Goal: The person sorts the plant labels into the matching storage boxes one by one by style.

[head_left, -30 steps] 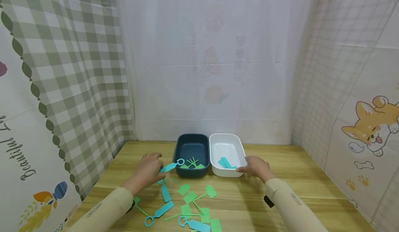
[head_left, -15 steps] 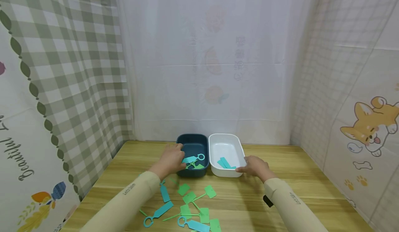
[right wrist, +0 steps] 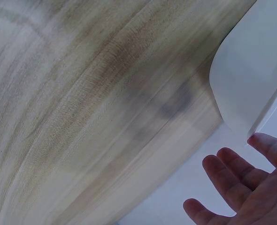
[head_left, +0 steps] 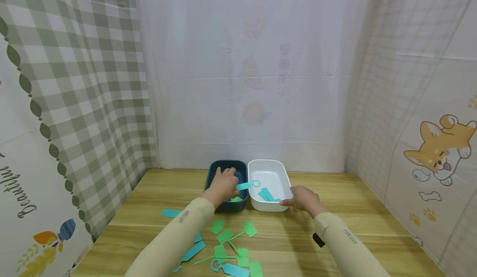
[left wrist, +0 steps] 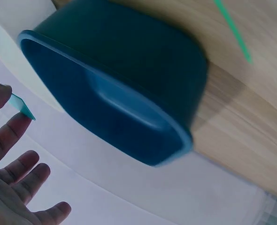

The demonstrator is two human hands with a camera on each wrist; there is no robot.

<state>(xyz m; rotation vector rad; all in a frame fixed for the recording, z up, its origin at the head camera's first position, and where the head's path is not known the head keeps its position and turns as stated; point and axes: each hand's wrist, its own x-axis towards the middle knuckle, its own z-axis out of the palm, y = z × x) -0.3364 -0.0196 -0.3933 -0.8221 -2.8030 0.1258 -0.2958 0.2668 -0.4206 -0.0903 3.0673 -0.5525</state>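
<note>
My left hand (head_left: 223,184) pinches a blue plant label (head_left: 244,186) with a ring at its end, between thumb and index finger. The hand is above the navy tub (head_left: 239,206), and the ring end reaches over the rim of the white tub (head_left: 269,207). In the left wrist view, the other fingers are spread and the label (left wrist: 22,107) is partly out of frame. My right hand (head_left: 304,199) touches the white tub's front right corner with thumb and index finger, the other fingers loosely extended. Several blue labels (head_left: 266,194) lie in that tub; a green label (head_left: 236,199) shows in the navy one.
On the wooden table (head_left: 313,252), T-shaped green labels (head_left: 225,236) and more blue ring labels (head_left: 234,270) lie scattered in front of the tubs. My left forearm covers some of them. A white cloth (head_left: 208,136) hangs behind, and patterned cloths flank both sides.
My left hand has carried the blue label rightward, from the left of the navy tub to above it, with the ring end now over the white tub. My right hand has stayed at the white tub.
</note>
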